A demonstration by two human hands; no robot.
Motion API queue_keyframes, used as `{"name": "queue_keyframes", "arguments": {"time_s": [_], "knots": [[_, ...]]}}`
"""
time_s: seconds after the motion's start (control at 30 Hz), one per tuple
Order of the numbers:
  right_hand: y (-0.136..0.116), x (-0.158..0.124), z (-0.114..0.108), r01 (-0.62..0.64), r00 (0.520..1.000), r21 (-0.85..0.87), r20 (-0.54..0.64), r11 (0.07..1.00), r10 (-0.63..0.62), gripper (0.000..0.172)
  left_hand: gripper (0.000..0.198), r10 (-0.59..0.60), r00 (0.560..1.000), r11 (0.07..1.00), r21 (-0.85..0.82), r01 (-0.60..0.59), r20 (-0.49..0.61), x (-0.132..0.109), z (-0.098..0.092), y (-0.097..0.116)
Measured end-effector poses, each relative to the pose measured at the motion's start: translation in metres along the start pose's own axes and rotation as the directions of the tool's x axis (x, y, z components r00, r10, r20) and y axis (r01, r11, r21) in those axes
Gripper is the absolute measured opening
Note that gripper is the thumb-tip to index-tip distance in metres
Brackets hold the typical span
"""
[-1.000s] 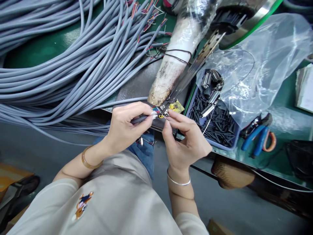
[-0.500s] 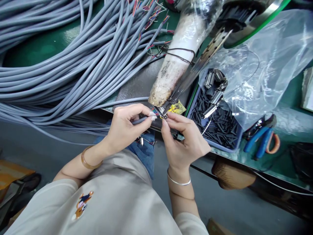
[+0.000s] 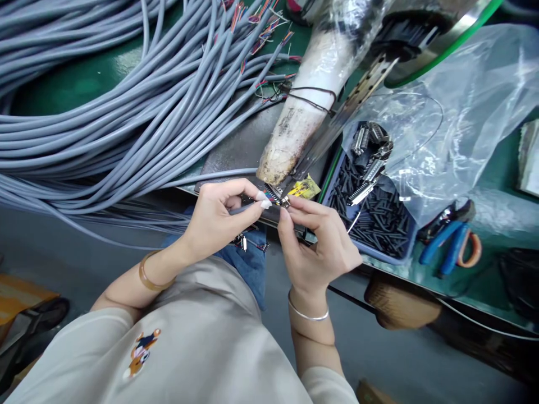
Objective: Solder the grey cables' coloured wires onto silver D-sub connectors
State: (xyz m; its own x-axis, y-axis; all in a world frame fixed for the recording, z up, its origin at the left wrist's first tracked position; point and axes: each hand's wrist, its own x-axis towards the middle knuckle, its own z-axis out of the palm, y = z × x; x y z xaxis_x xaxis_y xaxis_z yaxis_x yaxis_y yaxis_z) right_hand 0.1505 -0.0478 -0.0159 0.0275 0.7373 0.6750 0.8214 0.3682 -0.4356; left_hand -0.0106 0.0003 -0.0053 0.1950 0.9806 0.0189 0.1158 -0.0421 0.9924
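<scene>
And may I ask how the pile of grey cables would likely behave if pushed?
The grey cables probably flex springily, given their broad, smooth curves. Together they may feel heavy, as many lie layered. Their thin, coloured wire ends might bend or snag, since they splay loosely.

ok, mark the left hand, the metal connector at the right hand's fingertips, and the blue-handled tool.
Left hand [image 3: 213, 219]: head view, back of the hand.
Metal connector [image 3: 285, 201]: head view, its exposed metal part.
Blue-handled tool [image 3: 455, 248]: head view, on one blue handle.
</scene>
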Motion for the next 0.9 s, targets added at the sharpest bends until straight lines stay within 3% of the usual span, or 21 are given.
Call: {"name": "queue_keyframes", "arguments": {"time_s": [0.2, 0.4, 0.53, 0.67, 0.83, 0.9], "knots": [[0.001, -0.001, 0.0, -0.002, 1.0, 0.002, -0.013, 1.0, 0.002, 0.016, 0.012, -0.043, 0.998, 0.997, -0.065, 0.045, 0.035, 0.001, 0.001, 0.0], [0.002, -0.002, 0.001, -0.11, 0.994, 0.099, 0.032, 0.989, 0.107, 0.013, 0.026, -0.187, 0.961, 0.919, -0.31, 0.244, 0.204, 0.004, -0.002, -0.003], [0.0, -0.004, 0.002, -0.145, 0.989, 0.118, 0.053, 0.982, 0.14, 0.011, 0.028, -0.202, 0.949, 0.889, -0.36, 0.281, 0.242, 0.005, -0.003, -0.002], [0.0, -0.009, -0.002, -0.185, 0.982, 0.149, -0.01, 0.971, 0.188, 0.008, 0.018, -0.177, 0.964, 0.917, -0.322, 0.234, 0.197, 0.003, -0.002, -0.002], [0.004, -0.01, -0.011, -0.036, 0.937, 0.188, -0.335, 0.982, 0.098, 0.032, 0.01, -0.077, 0.994, 0.975, -0.202, 0.091, 0.076, -0.004, 0.001, -0.01], [0.004, -0.01, -0.013, -0.045, 0.952, 0.238, -0.284, 0.97, 0.113, 0.042, 0.009, -0.041, 0.999, 0.985, -0.169, 0.046, 0.032, -0.006, 0.002, -0.013]]}}
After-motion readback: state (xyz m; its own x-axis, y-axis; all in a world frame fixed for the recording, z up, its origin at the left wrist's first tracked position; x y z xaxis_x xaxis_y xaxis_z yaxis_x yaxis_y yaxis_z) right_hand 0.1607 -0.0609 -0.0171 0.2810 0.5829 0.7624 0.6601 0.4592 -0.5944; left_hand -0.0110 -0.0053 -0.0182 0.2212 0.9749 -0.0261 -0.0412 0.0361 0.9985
